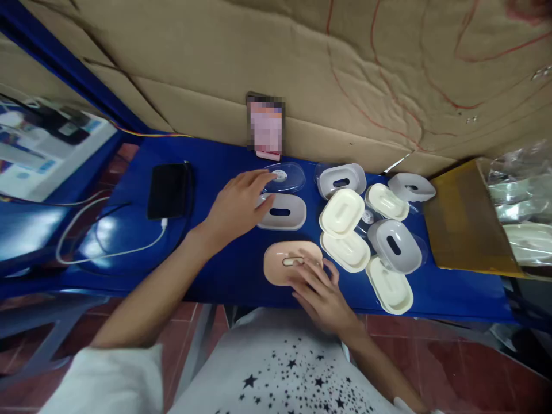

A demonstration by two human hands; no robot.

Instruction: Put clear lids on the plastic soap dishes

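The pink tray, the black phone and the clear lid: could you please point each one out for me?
pink tray (280, 261), head view, its top left of the slot.
black phone (167, 191), head view, middle of its screen.
clear lid (290, 175), head view, its domed top.

A blue table (224, 276) carries a black phone (167, 190), white cable (107, 253), and scattered oval plastic trays (345, 213).

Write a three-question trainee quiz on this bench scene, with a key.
1. True or false: the right hand rests on the pink tray.
2. What does the left hand touch? A) black phone B) grey tray C) cardboard box
3. What colour is the table?

Key: 1 true. 2 B. 3 blue.
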